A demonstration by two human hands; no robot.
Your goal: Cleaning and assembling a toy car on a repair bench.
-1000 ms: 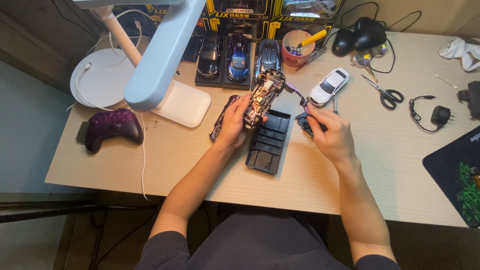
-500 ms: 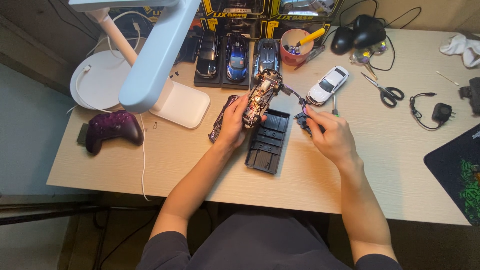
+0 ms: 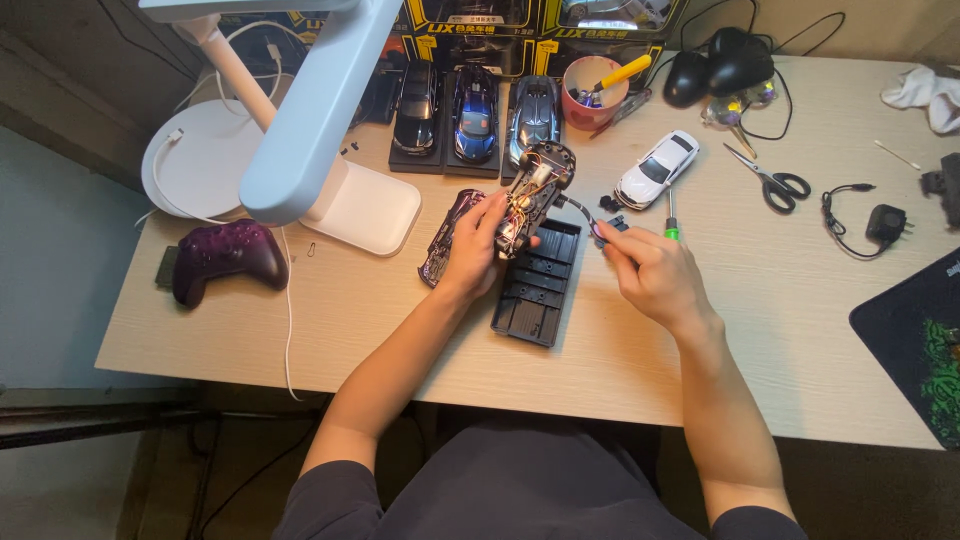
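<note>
Just above the black base tray [image 3: 535,290] on the counter [image 3: 800,300], the left hand [image 3: 470,250] clasps the stripped toy-car chassis [image 3: 530,195], its long axis tilted up-right, while the right hand [image 3: 650,275] pinches a small wired part [image 3: 607,228] to its right.

A purple game controller [image 3: 228,257], scissors [image 3: 768,181] and a white toy car [image 3: 656,169] lie on the desk [image 3: 800,330].

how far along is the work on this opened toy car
Done: the dark purple car body shell is off, lying beside the black plastic base tray. In hand: the left hand holds the exposed toy car chassis; the right hand grips a small wired part. Left: shell is not refitted.
</note>
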